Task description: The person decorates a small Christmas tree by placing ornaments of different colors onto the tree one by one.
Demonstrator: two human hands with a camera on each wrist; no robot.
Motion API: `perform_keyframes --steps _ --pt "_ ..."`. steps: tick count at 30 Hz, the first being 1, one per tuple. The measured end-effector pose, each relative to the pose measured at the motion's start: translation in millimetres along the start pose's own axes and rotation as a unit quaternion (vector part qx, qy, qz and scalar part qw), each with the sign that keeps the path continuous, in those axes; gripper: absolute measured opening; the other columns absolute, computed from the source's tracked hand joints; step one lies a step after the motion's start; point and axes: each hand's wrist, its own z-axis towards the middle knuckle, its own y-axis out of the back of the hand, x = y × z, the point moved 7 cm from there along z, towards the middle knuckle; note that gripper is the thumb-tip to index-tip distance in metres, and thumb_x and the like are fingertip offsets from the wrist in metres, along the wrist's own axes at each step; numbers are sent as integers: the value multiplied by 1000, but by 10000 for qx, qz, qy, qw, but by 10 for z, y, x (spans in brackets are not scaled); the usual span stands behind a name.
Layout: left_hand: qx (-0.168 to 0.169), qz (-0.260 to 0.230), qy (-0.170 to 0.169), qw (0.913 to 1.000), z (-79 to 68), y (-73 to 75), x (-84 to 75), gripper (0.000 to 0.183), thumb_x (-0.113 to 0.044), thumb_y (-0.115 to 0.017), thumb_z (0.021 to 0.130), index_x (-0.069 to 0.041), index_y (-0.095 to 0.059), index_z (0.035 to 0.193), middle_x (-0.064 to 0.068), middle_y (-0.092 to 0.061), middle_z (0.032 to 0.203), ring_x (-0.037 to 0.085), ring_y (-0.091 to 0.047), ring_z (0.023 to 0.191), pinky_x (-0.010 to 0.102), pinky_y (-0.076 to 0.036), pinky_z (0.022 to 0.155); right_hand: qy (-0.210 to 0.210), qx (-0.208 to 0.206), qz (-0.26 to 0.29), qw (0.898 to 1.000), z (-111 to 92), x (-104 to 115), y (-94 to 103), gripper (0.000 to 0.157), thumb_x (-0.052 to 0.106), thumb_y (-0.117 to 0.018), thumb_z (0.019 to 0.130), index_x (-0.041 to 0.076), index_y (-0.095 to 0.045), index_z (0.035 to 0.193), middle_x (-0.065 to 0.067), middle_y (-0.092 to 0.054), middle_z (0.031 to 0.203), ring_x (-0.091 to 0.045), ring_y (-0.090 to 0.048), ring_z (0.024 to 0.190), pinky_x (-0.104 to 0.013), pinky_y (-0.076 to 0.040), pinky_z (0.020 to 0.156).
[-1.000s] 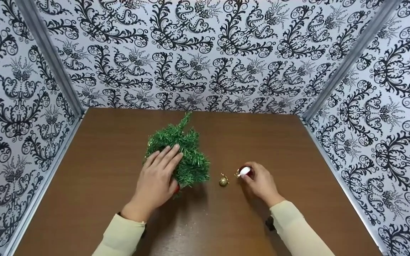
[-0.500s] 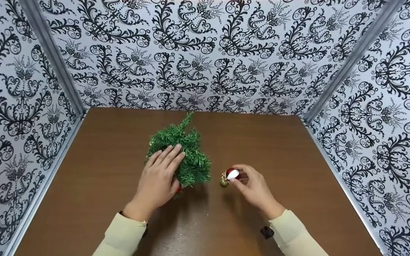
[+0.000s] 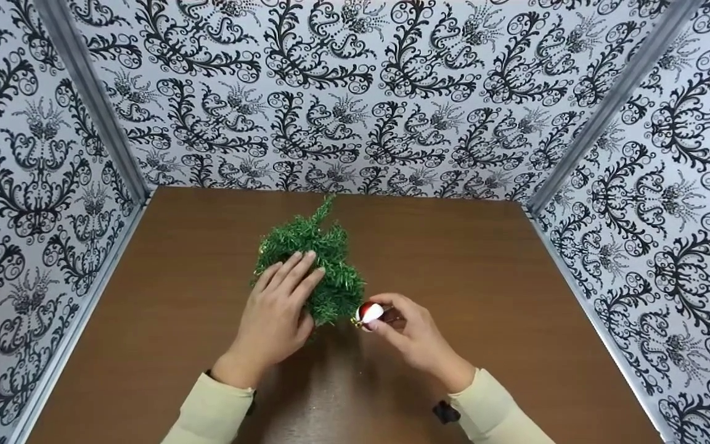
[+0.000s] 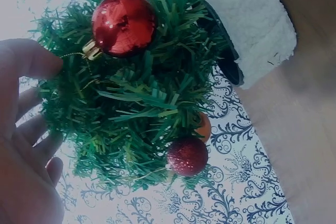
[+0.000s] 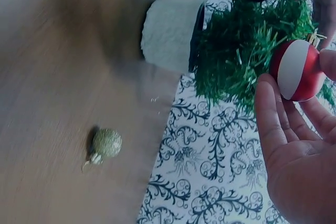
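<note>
My left hand (image 3: 272, 314) rests on the green foliage of a small artificial Christmas tree (image 3: 336, 287), fingers nearly straight. In the left wrist view, its thumb (image 4: 39, 59) touches the branches near a shiny red bauble (image 4: 124, 24). Lower down hang a glittery dark red bauble (image 4: 187, 156) and a partly hidden orange one (image 4: 203, 128). Between thumb and fingertips, my right hand (image 3: 420, 339) pinches a red-and-white bauble (image 3: 368, 316) with a gold cap, close to the tree's right side. A glittery gold bauble (image 5: 106, 142) lies on the table; the right hand mostly hides it in the head view.
The tree stands in a fluffy white pot (image 4: 257, 27). Beneath is a brown wooden table (image 3: 453, 246). Black-and-white patterned panels (image 3: 330, 92) enclose its back and sides, with grey metal posts (image 3: 614, 105) at the corners.
My right hand has carried the red-and-white bauble leftward, past the gold bauble, to the tree's right edge. The left hand stays on the foliage, almost unmoved.
</note>
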Motion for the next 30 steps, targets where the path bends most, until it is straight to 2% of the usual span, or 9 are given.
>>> perform_keyframes --steps 5,8,12,17,22,25,30 --pt "-148 -338 -303 9989 21 41 -142 52 -20 -73 77 -12 -68 128 10 -45 151 29 -37 142 50 -28 112 64 -41 184 9998 26 257 -36 37 6 -71 91 -2 -61 125 -8 -65 107 -25 -65 92 -31 -57 76" --pt "-42 -521 -407 9978 34 21 -232 40 -25 -76 80 -15 -72 119 9 -47 150 27 -36 142 48 -27 113 127 -63 301 9994 34 415 -42 36 6 -71 91 -5 -61 124 -9 -66 107 -25 -65 91 -31 -57 76" --pt "151 -655 -395 9970 23 -44 -312 29 -26 -77 84 -18 -76 111 6 -49 148 25 -37 142 46 -27 113 129 -26 424 9990 38 489 -80 36 7 -70 92 -7 -60 124 -10 -66 107 -27 -65 90 -31 -57 76" --pt "99 -853 -236 9960 -8 -91 -331 8 -23 -75 88 -17 -77 92 4 -56 142 23 -42 139 45 -27 113 106 8 609 9981 39 452 -115 33 7 -69 93 -6 -60 122 -12 -66 105 -29 -65 89 -35 -57 75" --pt "-351 -952 -164 9947 -39 -19 -293 8 -20 -72 86 -17 -72 78 6 -61 134 25 -47 135 50 -31 110 75 -2 594 9982 33 157 -207 31 9 -71 92 0 -62 120 -7 -67 104 -26 -66 88 -36 -58 74" --pt "-655 -947 -140 9932 -60 18 -268 8 -18 -71 83 -17 -70 75 7 -63 132 26 -49 133 53 -33 107 173 23 456 9988 32 21 -264 32 14 -72 92 5 -62 121 -1 -66 103 -21 -66 87 -35 -58 73" --pt "-760 -862 -104 9933 -57 -7 -275 8 -16 -72 79 -16 -68 72 9 -63 131 27 -49 132 54 -34 107 395 2 -121 9991 25 55 -309 37 27 -71 94 11 -61 126 4 -62 111 -16 -64 90 -32 -56 74"
